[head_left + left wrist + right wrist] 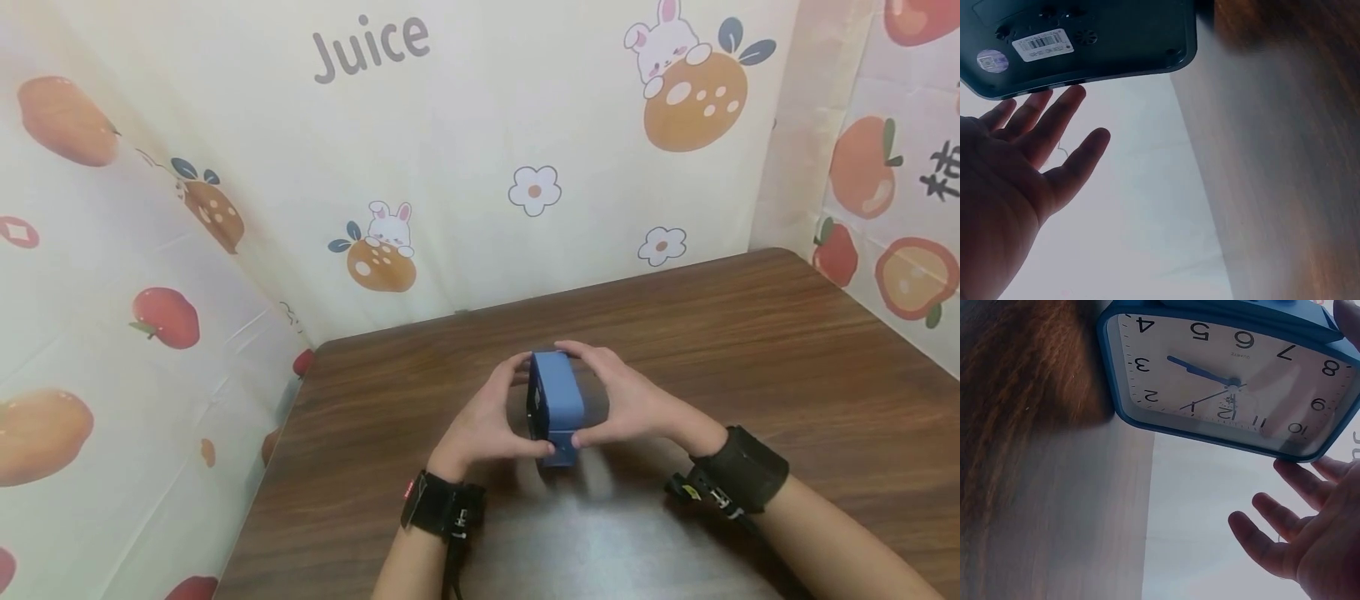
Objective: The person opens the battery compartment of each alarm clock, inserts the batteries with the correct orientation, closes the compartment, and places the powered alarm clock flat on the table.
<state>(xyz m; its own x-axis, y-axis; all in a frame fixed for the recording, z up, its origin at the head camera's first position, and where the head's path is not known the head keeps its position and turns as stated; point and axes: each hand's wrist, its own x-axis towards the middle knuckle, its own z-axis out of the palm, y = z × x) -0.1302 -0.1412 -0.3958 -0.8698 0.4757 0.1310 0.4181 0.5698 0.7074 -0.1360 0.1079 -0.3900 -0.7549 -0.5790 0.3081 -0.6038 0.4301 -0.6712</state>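
Note:
A blue alarm clock is held between both hands over the table. My left hand grips it from the left, thumb at the near end and fingertips at the far end. My right hand holds the opposite side in the same way. The left wrist view shows the clock's dark back with a barcode label and a round sticker. In the right wrist view, the white dial appears with its numerals upside down. Whether the clock touches the tabletop, I cannot tell.
The brown wood-grain table spreads around the hands. A pale curtain printed with fruit and rabbits rises along its back and sides. Black straps with small cameras and cables sit on both wrists.

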